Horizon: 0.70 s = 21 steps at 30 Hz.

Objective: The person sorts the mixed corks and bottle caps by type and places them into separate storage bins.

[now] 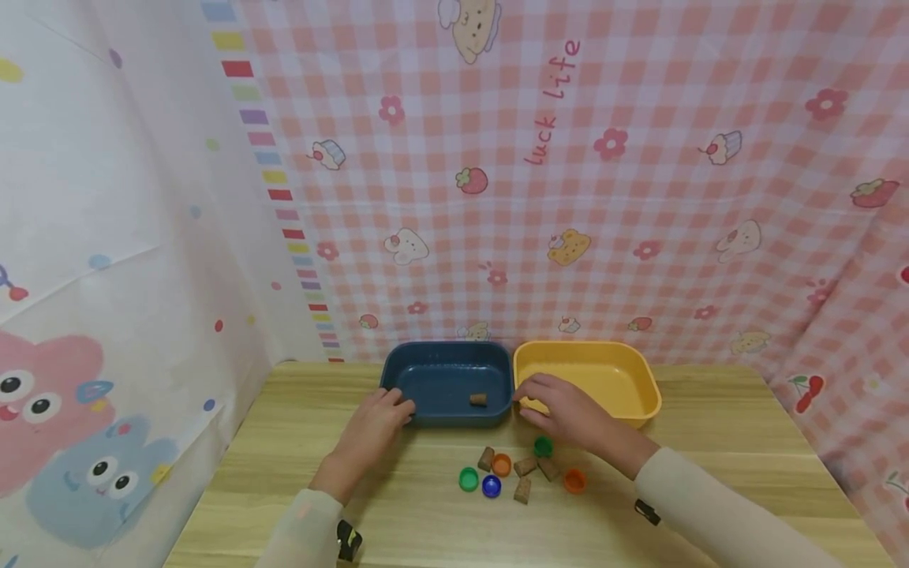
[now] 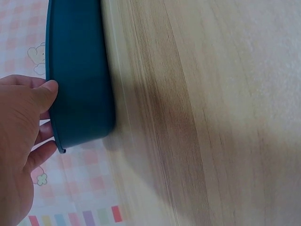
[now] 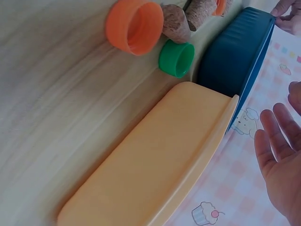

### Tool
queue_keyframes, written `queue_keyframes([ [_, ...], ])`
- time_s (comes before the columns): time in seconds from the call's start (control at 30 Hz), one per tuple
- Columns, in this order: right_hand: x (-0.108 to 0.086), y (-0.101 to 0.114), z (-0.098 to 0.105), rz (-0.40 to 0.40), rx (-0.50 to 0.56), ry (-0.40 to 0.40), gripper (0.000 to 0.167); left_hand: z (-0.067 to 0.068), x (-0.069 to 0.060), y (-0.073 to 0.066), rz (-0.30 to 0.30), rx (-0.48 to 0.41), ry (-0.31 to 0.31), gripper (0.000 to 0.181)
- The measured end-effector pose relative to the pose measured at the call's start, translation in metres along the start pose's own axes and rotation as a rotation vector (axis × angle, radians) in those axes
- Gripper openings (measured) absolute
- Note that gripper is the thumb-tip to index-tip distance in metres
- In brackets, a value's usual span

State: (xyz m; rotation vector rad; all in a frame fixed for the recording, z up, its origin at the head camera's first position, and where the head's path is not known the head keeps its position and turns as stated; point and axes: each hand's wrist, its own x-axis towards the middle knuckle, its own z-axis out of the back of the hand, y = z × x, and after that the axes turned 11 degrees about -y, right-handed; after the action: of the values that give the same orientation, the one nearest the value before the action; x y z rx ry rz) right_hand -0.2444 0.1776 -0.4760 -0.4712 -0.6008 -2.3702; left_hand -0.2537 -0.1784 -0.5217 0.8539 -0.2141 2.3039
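My left hand (image 1: 376, 422) grips the left front rim of a dark blue plastic basin (image 1: 447, 420). In the left wrist view its thumb (image 2: 47, 94) lies on the outer wall and the fingers go over the rim. One cork (image 1: 478, 400) lies inside this basin. Beside it stands a yellow basin (image 1: 649, 402), touching or nearly touching. Over the yellow basin's left front part is my right hand (image 1: 561, 406). The right wrist view shows its fingers (image 3: 270, 127) loosely bent, apart from the rim, with nothing visible in them.
In front of the basins lie several corks (image 1: 522, 491) and several bottle caps: a light green cap (image 1: 469, 479), a blue cap (image 1: 491, 486), a dark green cap (image 1: 543, 447) and two orange ones. A pink checked cloth (image 1: 525, 276) hangs behind the wooden table (image 1: 717, 473).
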Motion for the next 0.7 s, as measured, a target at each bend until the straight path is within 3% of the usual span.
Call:
queue_keyframes([
  [0.17, -0.01, 0.0, 0.005, -0.025, 0.003, -0.019, 0.02, 0.001, 0.0, 0.0, 0.007, -0.008, 0.004, 0.012],
  [0.7, -0.055, -0.002, 0.012, -0.094, 0.036, 0.074, 0.023, 0.001, 0.0, -0.001, -0.011, 0.009, -0.012, 0.011],
])
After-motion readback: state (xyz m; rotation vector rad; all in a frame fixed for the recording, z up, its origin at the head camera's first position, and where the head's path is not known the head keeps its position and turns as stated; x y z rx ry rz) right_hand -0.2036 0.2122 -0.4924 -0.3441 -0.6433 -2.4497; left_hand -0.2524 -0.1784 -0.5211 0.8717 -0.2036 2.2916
